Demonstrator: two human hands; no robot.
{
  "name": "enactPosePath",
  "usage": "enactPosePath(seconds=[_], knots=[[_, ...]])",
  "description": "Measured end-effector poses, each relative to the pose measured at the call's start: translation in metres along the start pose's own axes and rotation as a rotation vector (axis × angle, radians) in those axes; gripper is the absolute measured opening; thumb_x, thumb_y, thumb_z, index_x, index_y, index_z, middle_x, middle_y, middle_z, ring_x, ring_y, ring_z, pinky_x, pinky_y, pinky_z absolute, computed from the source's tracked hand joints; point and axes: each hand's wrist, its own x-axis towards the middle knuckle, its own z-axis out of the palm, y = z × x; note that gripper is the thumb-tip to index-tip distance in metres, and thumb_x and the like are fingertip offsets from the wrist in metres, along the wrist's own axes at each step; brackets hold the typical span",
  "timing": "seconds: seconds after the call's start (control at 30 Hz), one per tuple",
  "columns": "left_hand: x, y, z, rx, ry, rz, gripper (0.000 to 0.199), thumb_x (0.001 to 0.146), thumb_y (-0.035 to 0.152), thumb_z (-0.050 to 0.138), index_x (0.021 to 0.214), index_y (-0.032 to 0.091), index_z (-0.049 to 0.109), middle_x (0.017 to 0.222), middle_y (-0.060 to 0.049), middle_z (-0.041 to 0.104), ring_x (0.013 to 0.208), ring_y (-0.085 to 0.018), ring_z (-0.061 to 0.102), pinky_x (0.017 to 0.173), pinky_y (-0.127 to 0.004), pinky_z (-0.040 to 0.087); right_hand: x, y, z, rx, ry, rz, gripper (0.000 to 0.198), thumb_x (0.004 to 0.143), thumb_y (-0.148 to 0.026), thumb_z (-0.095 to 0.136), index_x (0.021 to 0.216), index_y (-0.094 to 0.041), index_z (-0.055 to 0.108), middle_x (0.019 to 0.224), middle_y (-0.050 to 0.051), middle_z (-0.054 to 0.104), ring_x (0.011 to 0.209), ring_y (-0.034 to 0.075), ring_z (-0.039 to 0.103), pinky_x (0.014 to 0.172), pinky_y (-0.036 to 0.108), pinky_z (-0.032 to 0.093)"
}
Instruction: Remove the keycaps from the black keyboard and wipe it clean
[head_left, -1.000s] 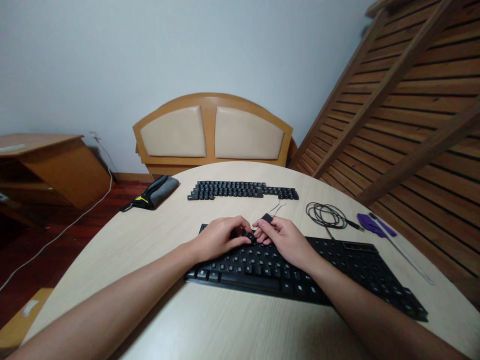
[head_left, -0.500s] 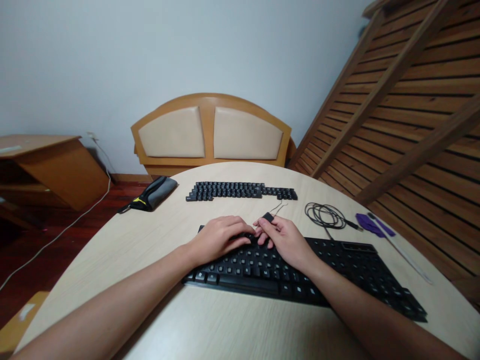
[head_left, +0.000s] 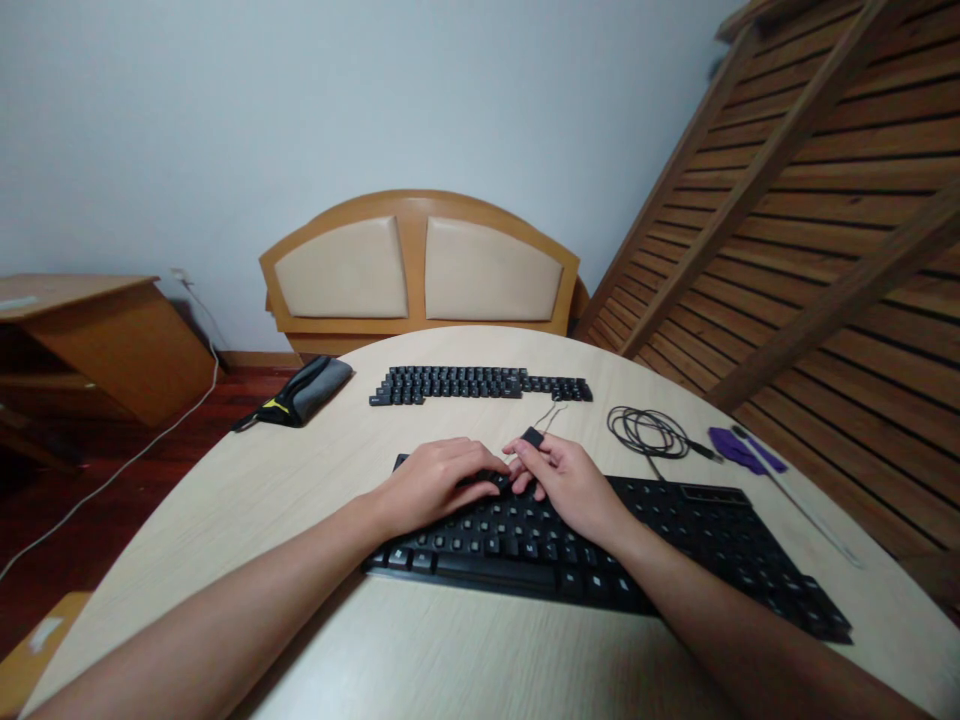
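Keyboard (head_left: 514, 528), black and with bare key posts (head_left: 468, 526) showing across several rows, was laid flat on the pale table (head_left: 420, 640) beneath both hands. Behind it, loose keycaps (head_left: 457, 383) were set out in keyboard-like rows. Contents of the grey-and-black pouch (head_left: 307, 392) at left were hidden, and the wooden cabinet's (head_left: 150, 340) open compartment was too dark to read. The left hand (head_left: 439, 482) was curled, thumb and index nearly met at a dark key (head_left: 501, 483); whether it was gripped could not be told. By the right hand (head_left: 574, 485), a small black wire tool (head_left: 533, 437) was pinched between thumb and fingers. To the right were placed a coiled cable (head_left: 649, 432), a purple cloth (head_left: 731, 450) and a white rod (head_left: 806, 510). A padded headboard (head_left: 414, 265) was seen beyond.
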Motion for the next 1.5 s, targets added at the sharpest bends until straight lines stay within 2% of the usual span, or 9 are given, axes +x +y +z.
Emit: enactPosePath(seconds=[0.23,0.4,0.7,0.87,1.03,1.13,1.27,1.43,1.5], knots=[[0.002,0.002,0.000,-0.007,-0.026,0.024,0.019,0.103,0.032,0.050,0.112,0.021,0.061,0.102,-0.006,0.071,0.094,-0.019,0.065,0.084,-0.033,0.052,0.000,0.000,-0.001,0.002,-0.028,-0.015,0.040,0.090,-0.053,0.058,0.101,-0.015,0.062,0.074,0.005,0.070,0.062,0.015,0.068,0.049,0.021,0.045],[0.003,0.002,-0.001,-0.016,-0.039,0.037,0.017,0.103,0.030,0.051,0.110,0.020,0.063,0.101,-0.006,0.070,0.094,-0.018,0.065,0.084,-0.031,0.052,0.001,0.001,0.000,-0.036,-0.023,-0.008,0.040,0.091,-0.055,0.056,0.097,-0.016,0.062,0.075,0.005,0.070,0.064,0.015,0.068,0.048,0.021,0.044],[0.001,0.002,-0.002,-0.025,-0.006,0.037,0.015,0.101,0.026,0.053,0.112,0.023,0.063,0.117,-0.007,0.064,0.106,-0.020,0.062,0.090,-0.033,0.051,-0.001,-0.003,0.002,-0.037,-0.017,-0.007,0.038,0.091,-0.054,0.055,0.095,-0.017,0.061,0.080,0.007,0.073,0.064,0.015,0.068,0.047,0.020,0.043],[0.002,0.003,-0.001,-0.058,0.025,0.053,0.012,0.101,0.025,0.053,0.108,0.021,0.062,0.108,-0.007,0.066,0.101,-0.019,0.062,0.088,-0.031,0.051,-0.001,-0.001,0.001,-0.033,-0.007,-0.004,0.035,0.092,-0.052,0.055,0.096,-0.017,0.061,0.081,0.007,0.074,0.063,0.015,0.068,0.047,0.021,0.043],[0.007,0.000,-0.009,-0.045,0.114,-0.040,0.014,0.100,0.025,0.054,0.112,0.020,0.059,0.101,-0.006,0.067,0.086,-0.018,0.063,0.080,-0.031,0.051,-0.001,0.000,0.001,-0.058,-0.019,-0.017,0.033,0.094,-0.049,0.053,0.095,-0.016,0.061,0.081,0.008,0.074,0.064,0.015,0.068,0.049,0.021,0.044],[0.015,-0.010,-0.022,0.080,0.221,-0.068,0.015,0.099,0.026,0.056,0.112,0.020,0.061,0.104,-0.006,0.068,0.092,-0.019,0.063,0.085,-0.033,0.051,-0.001,-0.001,0.002,-0.056,-0.015,-0.012,0.032,0.094,-0.047,0.053,0.096,-0.016,0.061,0.081,0.008,0.075,0.063,0.014,0.068,0.050,0.022,0.044],[0.025,-0.037,-0.038,0.302,0.350,-0.193,0.014,0.095,0.028,0.063,0.108,0.021,0.064,0.096,-0.004,0.071,0.084,-0.019,0.064,0.078,-0.032,0.051,-0.001,-0.003,0.002,-0.052,-0.012,-0.002,0.032,0.092,-0.047,0.055,0.095,-0.016,0.062,0.081,0.008,0.075,0.063,0.015,0.068,0.051,0.023,0.043],[0.017,-0.076,-0.038,0.430,0.406,-0.250,0.015,0.096,0.026,0.061,0.108,0.020,0.066,0.109,-0.009,0.069,0.105,-0.026,0.059,0.092,-0.042,0.048,-0.002,-0.004,0.002,-0.049,-0.012,0.006,0.031,0.092,-0.047,0.056,0.092,-0.016,0.062,0.081,0.008,0.075,0.063,0.015,0.067,0.050,0.023,0.043],[0.009,-0.089,-0.033,0.446,0.379,-0.255,0.011,0.093,0.023,0.063,0.102,0.022,0.069,0.109,-0.009,0.069,0.104,-0.026,0.058,0.092,-0.044,0.048,-0.002,-0.004,0.002,-0.049,-0.015,0.009,0.032,0.092,-0.047,0.055,0.092,-0.016,0.061,0.082,0.008,0.075,0.064,0.015,0.068,0.050,0.023,0.043]])
